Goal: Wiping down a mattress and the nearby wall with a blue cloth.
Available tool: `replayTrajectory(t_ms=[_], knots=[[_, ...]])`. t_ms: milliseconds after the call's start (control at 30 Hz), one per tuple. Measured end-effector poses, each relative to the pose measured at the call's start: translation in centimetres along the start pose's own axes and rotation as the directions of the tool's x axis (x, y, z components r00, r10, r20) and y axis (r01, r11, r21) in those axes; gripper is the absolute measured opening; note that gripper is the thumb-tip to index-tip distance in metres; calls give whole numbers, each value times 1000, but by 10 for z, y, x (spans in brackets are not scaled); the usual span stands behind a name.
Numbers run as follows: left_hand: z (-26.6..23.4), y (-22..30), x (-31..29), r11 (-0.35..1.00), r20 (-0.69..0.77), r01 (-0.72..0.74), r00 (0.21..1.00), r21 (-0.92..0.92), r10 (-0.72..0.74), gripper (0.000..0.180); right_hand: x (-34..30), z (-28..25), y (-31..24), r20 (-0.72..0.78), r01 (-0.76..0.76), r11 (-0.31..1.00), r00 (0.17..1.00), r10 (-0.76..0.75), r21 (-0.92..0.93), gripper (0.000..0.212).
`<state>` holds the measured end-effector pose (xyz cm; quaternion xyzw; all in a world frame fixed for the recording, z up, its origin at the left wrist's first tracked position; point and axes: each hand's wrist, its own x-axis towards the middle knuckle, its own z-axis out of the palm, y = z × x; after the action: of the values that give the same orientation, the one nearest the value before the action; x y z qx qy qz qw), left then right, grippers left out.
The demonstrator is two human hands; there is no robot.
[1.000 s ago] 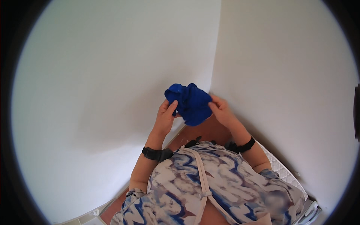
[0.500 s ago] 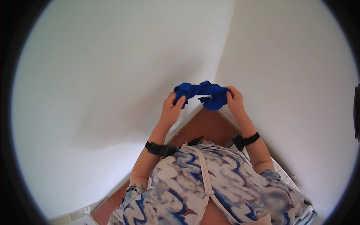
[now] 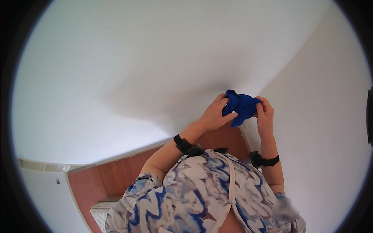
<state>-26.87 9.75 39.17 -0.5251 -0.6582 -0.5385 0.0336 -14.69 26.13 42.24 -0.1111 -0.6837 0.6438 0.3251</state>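
Note:
A crumpled blue cloth (image 3: 244, 108) is held up in front of the white wall, bunched between my two hands. My left hand (image 3: 216, 113) grips its left side, with the fingers behind the fabric and the thumb along its lower edge. The upper right part is pinched between the thumb and fingers of my right hand (image 3: 265, 113). A loose fold hangs down between the hands. Each forearm wears a black strap with a small dark device, the left one (image 3: 188, 146) and the right one (image 3: 263, 159).
A white wall (image 3: 116, 70) rises ahead and meets another wall (image 3: 330, 108) in a corner at the right. Below lies a reddish-brown floor (image 3: 120, 171). A white quilted edge (image 3: 101, 215) shows at the lower left, beside my patterned shirt (image 3: 186, 186).
My hands have come closer together, and the stretched, twisted cloth is now bunched. The view has turned left; the hands appear farther right and more floor shows at the left.

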Motion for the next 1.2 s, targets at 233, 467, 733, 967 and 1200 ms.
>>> replayTrajectory(t_ms=[233,467,733,967,1200], knots=[[-13,22,6,991,-86,122,988,-62,-127,62,-11,32,-52,244,319,916,934,-261,-242,28],[-18,23,2,831,-79,157,969,-534,-234,32,-9,24,-60,386,527,705,845,-371,-476,77],[-19,25,3,894,45,256,965,-369,-258,27,-19,41,-16,311,484,757,872,-378,-439,55],[-32,43,9,1000,-384,15,923,8,-11,21,9,10,-35,-37,429,738,852,-522,-522,44],[-35,31,52,658,-246,-429,689,619,681,28,48,51,6,-35,423,376,625,-780,-824,60]])
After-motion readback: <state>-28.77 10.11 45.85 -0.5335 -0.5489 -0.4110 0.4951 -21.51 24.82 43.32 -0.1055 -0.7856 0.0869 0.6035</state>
